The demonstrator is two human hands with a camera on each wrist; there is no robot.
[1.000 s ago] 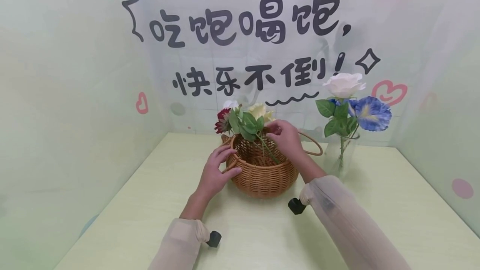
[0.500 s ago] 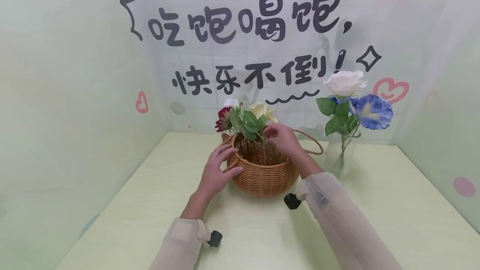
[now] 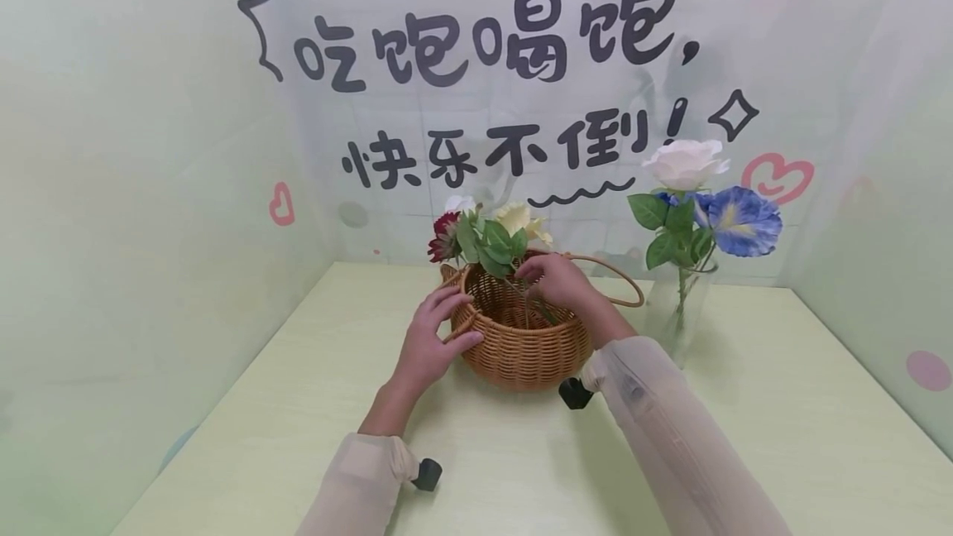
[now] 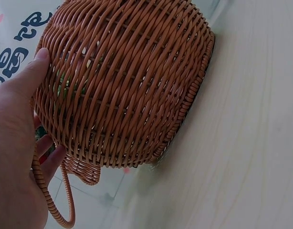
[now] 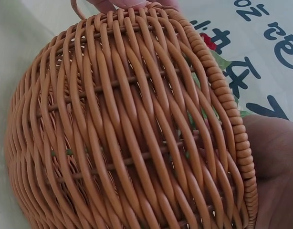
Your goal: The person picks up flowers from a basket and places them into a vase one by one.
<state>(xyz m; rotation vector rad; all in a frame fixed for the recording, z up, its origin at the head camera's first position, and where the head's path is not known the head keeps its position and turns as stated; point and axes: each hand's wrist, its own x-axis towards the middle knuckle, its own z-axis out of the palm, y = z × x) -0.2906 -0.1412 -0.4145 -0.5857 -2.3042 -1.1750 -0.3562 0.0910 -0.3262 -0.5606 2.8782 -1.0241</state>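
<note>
A brown wicker basket (image 3: 521, 358) shaped like a teapot stands upright on the table. My left hand (image 3: 424, 346) holds its left side by the rim and looped handle; the left wrist view shows the thumb (image 4: 39, 69) on the outer wall and fingers by the handle (image 4: 46, 191). Inside lean flowers: a dark red one (image 3: 444, 238), a pale yellow one (image 3: 514, 217) and a white one (image 3: 459, 203), with green leaves (image 3: 495, 246). Over the opening, my right hand (image 3: 562, 281) has curled fingers at the green stems. Whether they pinch a stem is unclear; the basket (image 5: 132, 119) hides them in the right wrist view.
Right of the basket stands a clear glass vase (image 3: 681, 321) holding a pale pink rose (image 3: 685, 164) and a blue flower (image 3: 744, 222). The basket's right handle (image 3: 625, 279) sticks out towards it. A printed backdrop (image 3: 417, 122) closes off the table's (image 3: 491, 470) back and sides.
My right hand has lowered from above the rim at the back, down and slightly left along the stems. My left hand, the basket and the flowers stay about where they were.
</note>
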